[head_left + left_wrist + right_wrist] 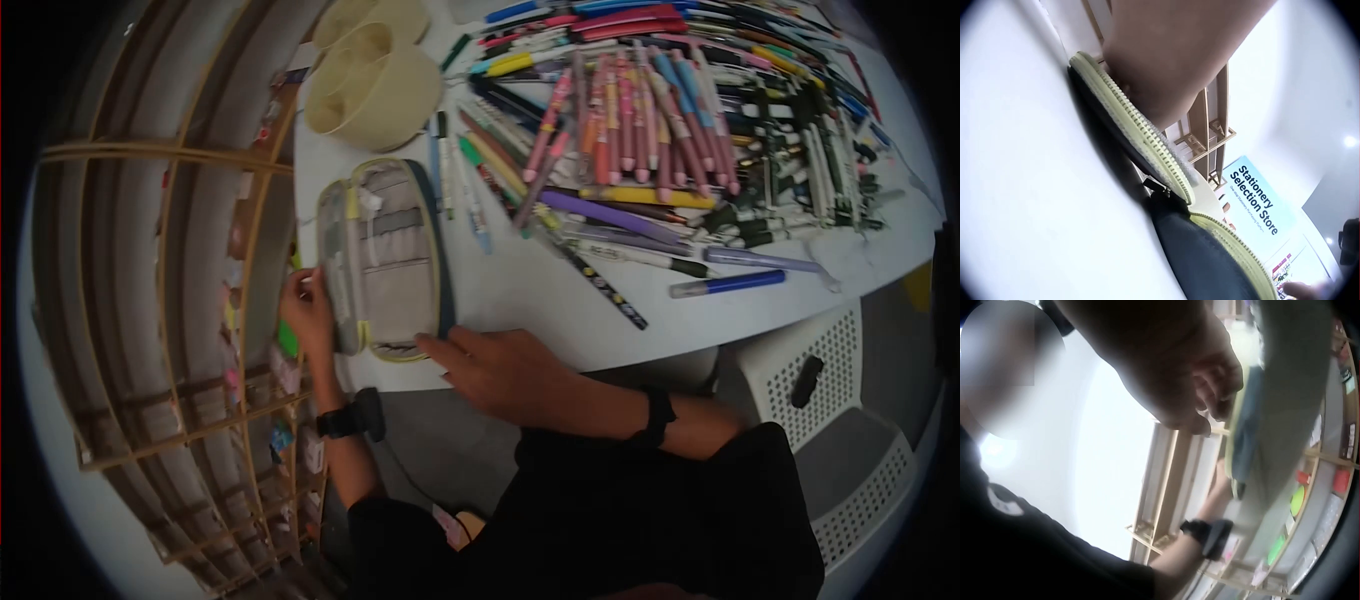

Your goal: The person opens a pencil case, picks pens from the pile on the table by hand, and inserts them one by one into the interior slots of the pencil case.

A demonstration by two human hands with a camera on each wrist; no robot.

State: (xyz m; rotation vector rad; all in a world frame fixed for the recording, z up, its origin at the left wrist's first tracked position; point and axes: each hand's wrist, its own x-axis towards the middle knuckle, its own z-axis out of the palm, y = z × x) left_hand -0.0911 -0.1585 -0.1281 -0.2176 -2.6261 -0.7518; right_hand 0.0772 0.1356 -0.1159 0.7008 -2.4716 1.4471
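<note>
An unzipped pencil case (402, 300), grey inside with yellow-green zips, lies spread at the table's left end. Beside its left flap is the left hand (308, 305), fingers bent near the edge; whether they grip it is unclear. The right hand (505, 372) has its fingertips at the lower right corner, the other fingers loosely bent. In the left wrist view the case's dark outer side (1200, 259) shows, with the left hand (1160, 62) behind a flap, its fingertips hidden. In the right wrist view the right hand (1179, 369) hangs relaxed beside the case (1246, 428).
Many pens and markers (640, 120) are heaped across the white table (540, 310). Cream round holders (375, 90) stand beyond the case. Wooden shelves (170, 150) rise at the left, and a white perforated chair (860, 450) stands at the right.
</note>
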